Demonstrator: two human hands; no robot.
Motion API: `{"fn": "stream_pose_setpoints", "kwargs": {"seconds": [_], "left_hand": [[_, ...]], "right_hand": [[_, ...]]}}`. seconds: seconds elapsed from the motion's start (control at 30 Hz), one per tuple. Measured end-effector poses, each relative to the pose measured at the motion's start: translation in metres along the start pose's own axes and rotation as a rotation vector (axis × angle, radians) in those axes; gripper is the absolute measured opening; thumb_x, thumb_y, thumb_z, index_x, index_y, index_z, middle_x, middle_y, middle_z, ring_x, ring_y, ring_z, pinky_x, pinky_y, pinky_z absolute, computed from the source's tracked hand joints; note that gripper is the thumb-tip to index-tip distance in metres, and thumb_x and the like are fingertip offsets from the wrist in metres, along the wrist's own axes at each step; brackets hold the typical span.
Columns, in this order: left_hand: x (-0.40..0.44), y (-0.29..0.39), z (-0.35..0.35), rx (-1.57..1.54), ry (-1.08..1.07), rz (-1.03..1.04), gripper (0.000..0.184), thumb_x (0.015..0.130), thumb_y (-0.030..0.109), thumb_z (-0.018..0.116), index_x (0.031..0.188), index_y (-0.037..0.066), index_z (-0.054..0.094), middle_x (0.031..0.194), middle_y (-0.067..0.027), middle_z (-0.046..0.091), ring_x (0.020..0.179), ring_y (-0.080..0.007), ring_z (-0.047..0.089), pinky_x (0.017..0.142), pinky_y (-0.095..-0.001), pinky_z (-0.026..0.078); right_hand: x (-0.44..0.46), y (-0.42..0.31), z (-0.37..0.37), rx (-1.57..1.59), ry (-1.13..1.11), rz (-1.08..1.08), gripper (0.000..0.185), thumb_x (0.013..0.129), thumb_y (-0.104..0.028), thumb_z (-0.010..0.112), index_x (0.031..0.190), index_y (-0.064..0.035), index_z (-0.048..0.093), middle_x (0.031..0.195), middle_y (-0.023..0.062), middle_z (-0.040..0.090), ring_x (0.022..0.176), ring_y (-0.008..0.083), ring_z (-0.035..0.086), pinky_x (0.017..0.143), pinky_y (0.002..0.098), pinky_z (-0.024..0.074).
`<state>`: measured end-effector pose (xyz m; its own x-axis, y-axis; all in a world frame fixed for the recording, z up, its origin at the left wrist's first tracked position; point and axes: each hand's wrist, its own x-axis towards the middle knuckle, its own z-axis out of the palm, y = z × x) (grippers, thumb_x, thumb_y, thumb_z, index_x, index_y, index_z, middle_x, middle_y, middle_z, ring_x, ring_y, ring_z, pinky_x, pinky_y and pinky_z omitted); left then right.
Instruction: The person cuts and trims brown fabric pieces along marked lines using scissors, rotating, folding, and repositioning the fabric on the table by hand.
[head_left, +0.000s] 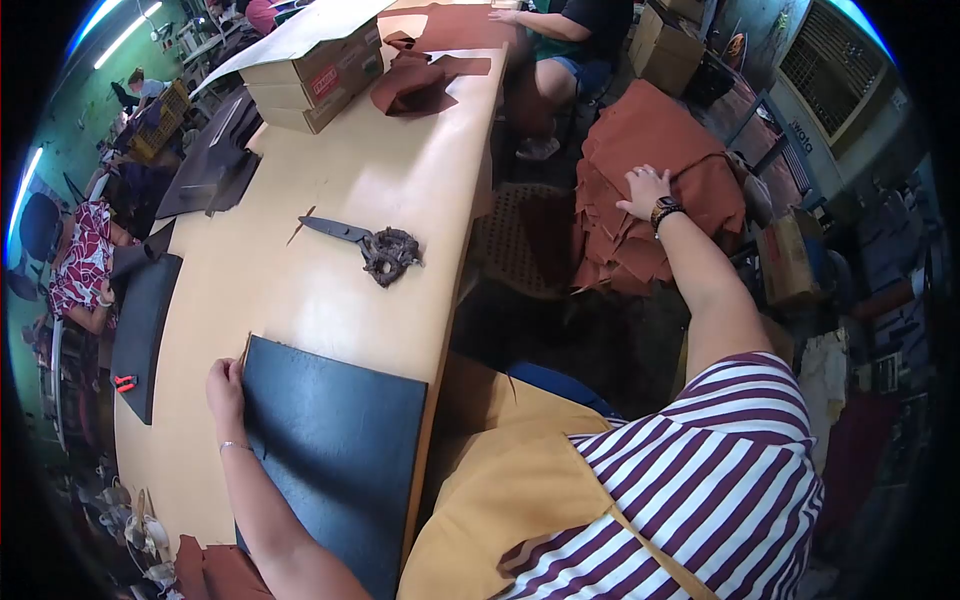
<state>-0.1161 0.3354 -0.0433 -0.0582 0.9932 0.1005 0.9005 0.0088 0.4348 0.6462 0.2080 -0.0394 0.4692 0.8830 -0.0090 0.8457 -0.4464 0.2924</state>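
Note:
My left hand (pixel 227 395) is at the far-left corner of a dark cutting board (pixel 345 420) on the table, its fingers curled together. A thin brown sliver shows beside the fingertips, but what they hold is hidden. Off to the right, my right hand (pixel 648 192) lies with fingers spread on a tall stack of reddish-brown leather pieces (pixel 690 135). Scissors (pixel 345 231) with dark-wrapped handles rest on the table beyond the board, near a narrow brown scrap (pixel 300 226).
Cardboard boxes (pixel 315 80) stand on the pale table (pixel 330 165), near crumpled brown leather (pixel 415 85). Dark sheets (pixel 215 155) lie along the left edge. A person (pixel 85 265) is across the table; another (pixel 560 50) sits at its far end.

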Motion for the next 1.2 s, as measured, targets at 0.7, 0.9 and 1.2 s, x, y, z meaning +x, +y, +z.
{"fn": "stream_pose_setpoints", "kwargs": {"seconds": [0.7, 0.9, 1.2], "left_hand": [[-0.237, 0.107, 0.001, -0.780, 0.095, 0.037, 0.033, 0.097, 0.012, 0.044, 0.126, -0.003, 0.051, 0.128, -0.0130, 0.053, 0.121, -0.0228, 0.048, 0.105, -0.0349, 0.033], [-0.234, 0.102, 0.002, -0.880, 0.248, -0.059, 0.033, 0.099, 0.012, 0.043, 0.127, -0.003, 0.050, 0.124, -0.0109, 0.055, 0.115, -0.0203, 0.052, 0.102, -0.0324, 0.037], [-0.260, 0.183, -0.080, -0.676, 0.253, 0.689, 0.033, 0.085, 0.025, 0.066, 0.109, 0.002, 0.061, 0.110, -0.0152, 0.060, 0.099, -0.0283, 0.058, 0.089, -0.0364, 0.044]], "right_hand": [[0.063, -0.042, -0.070, 1.424, 1.013, 0.321, 0.032, 0.088, -0.026, 0.045, 0.099, 0.0012, 0.058, 0.085, 0.0171, 0.061, 0.080, 0.0273, 0.059, 0.076, 0.0370, 0.0459], [-0.006, -0.248, -0.185, 1.756, 0.708, -0.769, 0.015, 0.092, -0.016, 0.049, 0.087, -0.0038, 0.055, 0.076, -0.0006, 0.050, 0.074, 0.0067, 0.046, 0.066, 0.0251, 0.0412], [-0.261, -0.406, -0.207, 0.922, -0.355, -1.894, 0.018, 0.082, -0.018, 0.055, 0.089, -0.0027, 0.062, 0.082, 0.0191, 0.065, 0.077, 0.0342, 0.064, 0.069, 0.0397, 0.0505]]}}
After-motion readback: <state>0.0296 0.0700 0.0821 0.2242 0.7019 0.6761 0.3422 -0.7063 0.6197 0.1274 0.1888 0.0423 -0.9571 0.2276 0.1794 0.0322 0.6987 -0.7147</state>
